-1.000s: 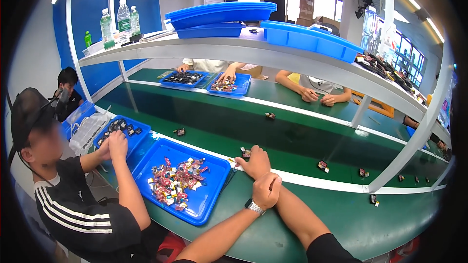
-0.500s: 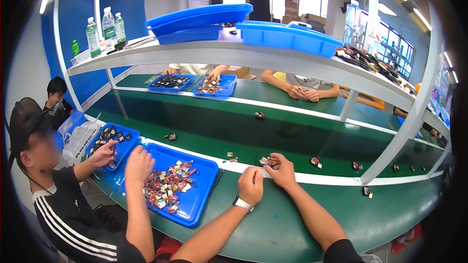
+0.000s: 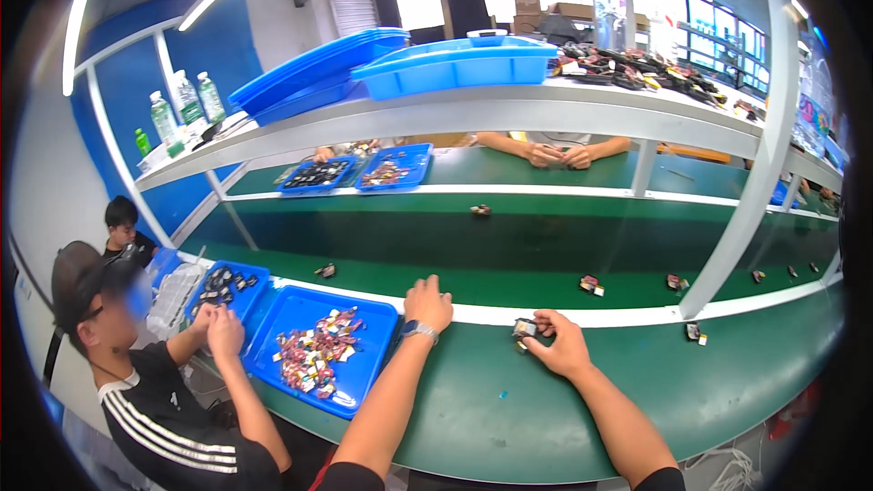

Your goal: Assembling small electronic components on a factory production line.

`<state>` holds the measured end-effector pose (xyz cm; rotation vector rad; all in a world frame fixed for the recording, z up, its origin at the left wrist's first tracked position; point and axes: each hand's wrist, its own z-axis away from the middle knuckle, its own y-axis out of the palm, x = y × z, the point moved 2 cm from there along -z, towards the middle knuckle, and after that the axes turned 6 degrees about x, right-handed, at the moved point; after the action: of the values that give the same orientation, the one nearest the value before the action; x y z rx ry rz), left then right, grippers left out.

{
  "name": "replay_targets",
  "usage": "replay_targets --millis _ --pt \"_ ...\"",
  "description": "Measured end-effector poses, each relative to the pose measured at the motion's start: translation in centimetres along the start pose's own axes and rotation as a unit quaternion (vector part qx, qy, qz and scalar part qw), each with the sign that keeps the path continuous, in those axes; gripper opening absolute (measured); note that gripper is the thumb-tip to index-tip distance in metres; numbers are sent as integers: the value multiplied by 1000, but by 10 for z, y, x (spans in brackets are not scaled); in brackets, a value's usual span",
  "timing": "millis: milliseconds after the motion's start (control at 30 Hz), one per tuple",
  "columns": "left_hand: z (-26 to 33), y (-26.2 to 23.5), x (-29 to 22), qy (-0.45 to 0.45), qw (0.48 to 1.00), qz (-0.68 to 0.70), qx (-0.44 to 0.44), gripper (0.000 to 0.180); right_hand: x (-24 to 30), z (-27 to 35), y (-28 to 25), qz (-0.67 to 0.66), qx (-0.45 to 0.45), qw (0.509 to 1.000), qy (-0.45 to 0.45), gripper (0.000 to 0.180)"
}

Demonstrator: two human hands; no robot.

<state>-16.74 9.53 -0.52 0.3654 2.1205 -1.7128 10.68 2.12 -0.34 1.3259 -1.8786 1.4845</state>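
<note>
My right hand (image 3: 562, 345) is over the green bench (image 3: 491, 400), thumb and fingers around a small black electronic part (image 3: 525, 331) with a pale face. Further left, my left hand (image 3: 427, 307) reaches across the white rail (image 3: 482, 313), a watch on its wrist. Its fingers are bent close together over the rail; whatever lies under the fingertips is hidden. Left of that forearm stands a blue tray (image 3: 367, 373) holding a heap of small red, white and yellow parts (image 3: 318, 350).
A co-worker (image 3: 164, 409) sits at left, hands together near a blue tray of black parts (image 3: 225, 286). Several small parts (image 3: 591, 285) lie spaced along the green belt (image 3: 409, 255). Another person's hands (image 3: 559, 156) rest across the belt. A shelf (image 3: 455, 114) spans above, with a slanting post (image 3: 737, 255) at right.
My hands have moved apart: the left forward over the rail where two small pieces lay, the right back onto the bench with its part. The co-worker's hands have come together. The view has shifted.
</note>
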Motion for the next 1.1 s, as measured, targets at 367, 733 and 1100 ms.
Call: replay_targets --millis 367,733,1100 --pt "-3 -29 1 117 988 39 -92 15 -2 0 -5 -47 -14 999 15 43" --pt "102 -108 80 82 988 22 -127 11 -1 -4 -1 -49 -4 999 -8 44" --pt "86 -11 -50 39 827 460 320 36 52 20 -1 53 84 979 -176 54"
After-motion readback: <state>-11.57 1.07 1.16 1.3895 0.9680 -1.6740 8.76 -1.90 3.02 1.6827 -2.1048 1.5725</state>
